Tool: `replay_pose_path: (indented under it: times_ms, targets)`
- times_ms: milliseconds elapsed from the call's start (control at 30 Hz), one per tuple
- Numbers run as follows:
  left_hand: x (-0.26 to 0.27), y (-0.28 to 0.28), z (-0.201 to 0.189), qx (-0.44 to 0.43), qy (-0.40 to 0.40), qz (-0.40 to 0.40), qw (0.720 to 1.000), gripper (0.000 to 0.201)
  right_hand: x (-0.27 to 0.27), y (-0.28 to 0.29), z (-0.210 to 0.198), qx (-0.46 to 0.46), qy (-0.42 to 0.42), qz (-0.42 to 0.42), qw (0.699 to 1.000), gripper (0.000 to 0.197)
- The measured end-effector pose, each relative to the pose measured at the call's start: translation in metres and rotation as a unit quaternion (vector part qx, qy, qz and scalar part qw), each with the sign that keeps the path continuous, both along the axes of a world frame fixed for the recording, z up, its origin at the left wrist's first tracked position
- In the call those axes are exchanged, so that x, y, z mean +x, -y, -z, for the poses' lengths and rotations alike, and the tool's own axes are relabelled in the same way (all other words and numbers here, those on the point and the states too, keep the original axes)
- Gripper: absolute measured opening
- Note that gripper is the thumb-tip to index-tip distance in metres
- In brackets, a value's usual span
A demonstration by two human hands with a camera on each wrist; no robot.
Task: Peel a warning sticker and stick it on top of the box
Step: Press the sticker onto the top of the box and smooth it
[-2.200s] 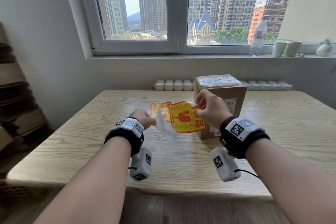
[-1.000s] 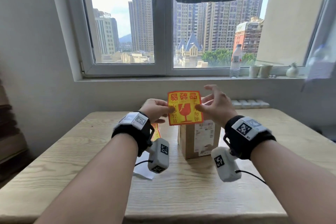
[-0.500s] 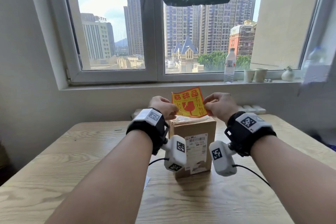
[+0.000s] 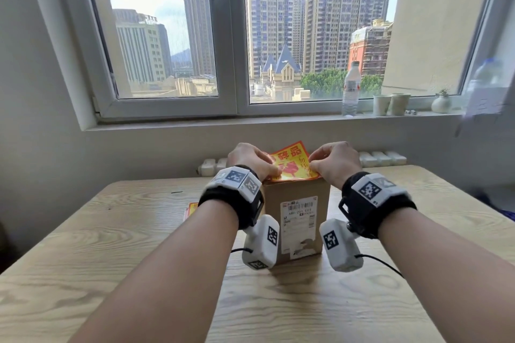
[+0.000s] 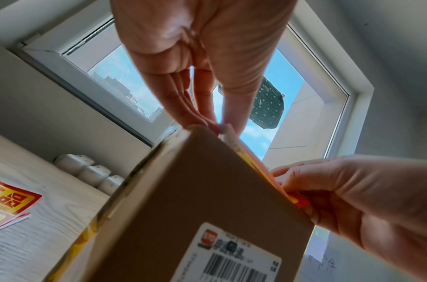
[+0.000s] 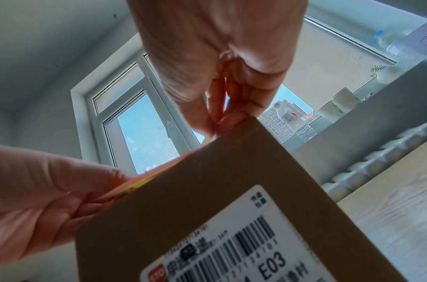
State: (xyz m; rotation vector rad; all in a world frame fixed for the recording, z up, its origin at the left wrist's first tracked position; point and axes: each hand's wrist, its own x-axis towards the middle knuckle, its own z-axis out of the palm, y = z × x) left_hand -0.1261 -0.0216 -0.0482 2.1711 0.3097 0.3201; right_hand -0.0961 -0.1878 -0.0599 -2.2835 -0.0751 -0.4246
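A brown cardboard box point(image 4: 295, 195) with a white shipping label stands upright on the wooden table point(image 4: 111, 245). A yellow and red warning sticker point(image 4: 292, 166) hangs over its top, near edge low at the box's front rim, far edge raised. My left hand point(image 4: 250, 160) pinches the sticker's left side and my right hand point(image 4: 334, 161) pinches its right side. In the left wrist view the left hand point(image 5: 222, 124) meets the sticker's edge point(image 5: 253, 160) at the box point(image 5: 195, 190) corner. The right wrist view has the right hand point(image 6: 217, 127) at the opposite corner of the box point(image 6: 219, 190).
More stickers point(image 4: 191, 209) lie on the table left of the box, also seen as stickers point(image 5: 7, 202) in the left wrist view. A windowsill behind holds a water bottle point(image 4: 351, 89), cups point(image 4: 391, 104) and a small vase point(image 4: 441, 103). A white radiator point(image 4: 381, 159) runs behind the table.
Both hands have lowered the sticker from in front of the window down onto the box top and tilted it flatter. Earlier the left hand peeled the white backing away.
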Motion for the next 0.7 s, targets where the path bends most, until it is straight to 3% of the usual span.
replay_pose_path:
  times_ms: [300, 467, 700]
  targets:
    - [-0.002, 0.004, -0.002, 0.081, -0.027, 0.004, 0.996, 0.041, 0.002, -0.001, 0.001, -0.045, -0.008, 0.002, 0.999, 0.013]
    - [-0.001, 0.010, 0.006, 0.115, -0.035, 0.019, 0.993, 0.061, -0.001, -0.004, 0.001, -0.104, -0.040, -0.024, 0.994, 0.048]
    - [-0.008, 0.002, 0.010, 0.114, -0.038, 0.016, 0.993, 0.063, -0.004, 0.000, 0.005, -0.057, -0.098, -0.042, 0.993, 0.066]
